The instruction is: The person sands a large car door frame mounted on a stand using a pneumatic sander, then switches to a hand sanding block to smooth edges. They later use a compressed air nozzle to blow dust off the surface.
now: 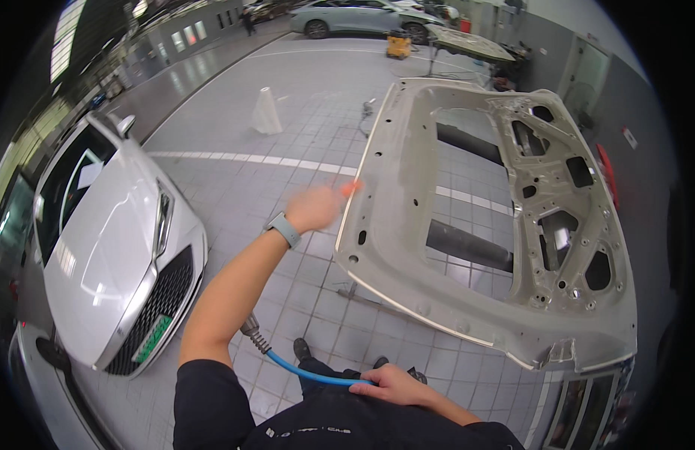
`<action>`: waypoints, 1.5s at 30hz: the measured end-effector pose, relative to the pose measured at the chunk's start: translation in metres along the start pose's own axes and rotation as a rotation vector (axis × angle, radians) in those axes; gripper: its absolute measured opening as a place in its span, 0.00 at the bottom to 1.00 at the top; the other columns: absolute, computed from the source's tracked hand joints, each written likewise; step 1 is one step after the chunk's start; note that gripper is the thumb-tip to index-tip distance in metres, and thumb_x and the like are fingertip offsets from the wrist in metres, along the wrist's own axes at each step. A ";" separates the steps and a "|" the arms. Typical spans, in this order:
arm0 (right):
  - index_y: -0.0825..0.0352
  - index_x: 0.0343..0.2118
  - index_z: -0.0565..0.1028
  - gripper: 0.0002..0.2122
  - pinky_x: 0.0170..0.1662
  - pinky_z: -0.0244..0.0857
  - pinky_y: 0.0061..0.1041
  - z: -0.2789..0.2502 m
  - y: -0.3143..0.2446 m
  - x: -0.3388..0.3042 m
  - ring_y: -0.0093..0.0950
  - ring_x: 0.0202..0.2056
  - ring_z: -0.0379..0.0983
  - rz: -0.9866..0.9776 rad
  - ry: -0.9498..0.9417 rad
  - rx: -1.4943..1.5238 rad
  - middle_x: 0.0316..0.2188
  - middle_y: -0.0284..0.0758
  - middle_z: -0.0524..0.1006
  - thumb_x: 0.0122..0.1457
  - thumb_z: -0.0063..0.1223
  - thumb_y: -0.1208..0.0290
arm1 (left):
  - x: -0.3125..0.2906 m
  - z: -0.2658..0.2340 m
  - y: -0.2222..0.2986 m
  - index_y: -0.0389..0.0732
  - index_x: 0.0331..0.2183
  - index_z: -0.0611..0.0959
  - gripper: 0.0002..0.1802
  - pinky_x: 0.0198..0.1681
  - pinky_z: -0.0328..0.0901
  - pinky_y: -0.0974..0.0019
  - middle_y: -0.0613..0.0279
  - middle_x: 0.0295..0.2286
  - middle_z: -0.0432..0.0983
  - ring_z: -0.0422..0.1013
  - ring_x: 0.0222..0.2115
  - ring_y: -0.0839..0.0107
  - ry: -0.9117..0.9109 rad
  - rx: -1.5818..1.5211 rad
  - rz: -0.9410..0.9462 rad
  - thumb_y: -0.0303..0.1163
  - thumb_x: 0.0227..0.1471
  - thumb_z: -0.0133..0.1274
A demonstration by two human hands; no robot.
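My left hand, smeared by motion and with a grey watch band at the wrist, is closed at the left edge of a bare grey-beige car tailgate. A small blurred orange thing sticks out from its fingers by that edge; its kind cannot be made out. Low in front of my body, my right hand grips a blue hose. The hose runs left to a metal coupling, which is partly hidden beneath my left forearm. The tailgate has a large window opening and several holes.
Dark padded bars of a stand show through the tailgate's opening. To the left stands a white car. Farther off are a white cone, a light blue car, a yellow machine and another panel.
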State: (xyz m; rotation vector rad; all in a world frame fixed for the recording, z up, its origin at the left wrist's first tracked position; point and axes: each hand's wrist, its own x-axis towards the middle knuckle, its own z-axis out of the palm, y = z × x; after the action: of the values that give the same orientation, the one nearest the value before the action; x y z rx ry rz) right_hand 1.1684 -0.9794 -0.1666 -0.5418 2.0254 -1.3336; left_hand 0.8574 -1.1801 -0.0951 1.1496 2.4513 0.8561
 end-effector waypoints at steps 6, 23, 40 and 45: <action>0.68 0.26 0.76 0.27 0.27 0.59 0.35 0.027 -0.032 0.080 0.36 0.20 0.66 -0.017 0.191 0.029 0.16 0.42 0.69 0.65 0.48 0.44 | 0.072 -0.008 -0.025 0.37 0.41 0.84 0.28 0.28 0.67 0.59 0.50 0.21 0.73 0.73 0.26 0.59 -0.220 0.287 -0.154 0.52 0.63 0.41; 0.70 0.29 0.79 0.25 0.27 0.60 0.35 0.020 -0.092 0.293 0.36 0.19 0.68 0.074 0.442 0.112 0.16 0.43 0.72 0.65 0.52 0.47 | 0.100 -0.109 -0.141 0.34 0.38 0.83 0.30 0.28 0.68 0.64 0.64 0.25 0.77 0.73 0.24 0.68 -0.760 -0.083 0.236 0.53 0.65 0.41; 0.70 0.29 0.79 0.29 0.30 0.63 0.35 -0.117 -0.101 0.444 0.37 0.23 0.72 0.305 0.652 0.323 0.18 0.42 0.74 0.65 0.47 0.42 | 0.313 -0.236 -0.269 0.46 0.57 0.75 0.26 0.34 0.73 0.52 0.50 0.36 0.83 0.80 0.32 0.54 -0.190 0.569 0.411 0.31 0.57 0.42; 0.68 0.25 0.78 0.30 0.31 0.64 0.36 -0.138 -0.114 0.500 0.38 0.25 0.72 0.411 0.807 0.339 0.19 0.42 0.74 0.63 0.48 0.39 | 0.333 -0.243 -0.263 0.48 0.52 0.78 0.21 0.33 0.72 0.51 0.48 0.29 0.82 0.77 0.27 0.52 -0.353 0.562 0.532 0.32 0.62 0.37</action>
State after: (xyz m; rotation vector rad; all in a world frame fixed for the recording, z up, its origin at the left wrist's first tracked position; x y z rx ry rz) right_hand 0.7160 -1.2578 -0.1680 0.6403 2.2389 -1.7294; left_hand 0.3700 -1.1494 -0.0778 2.0047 2.1597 0.0271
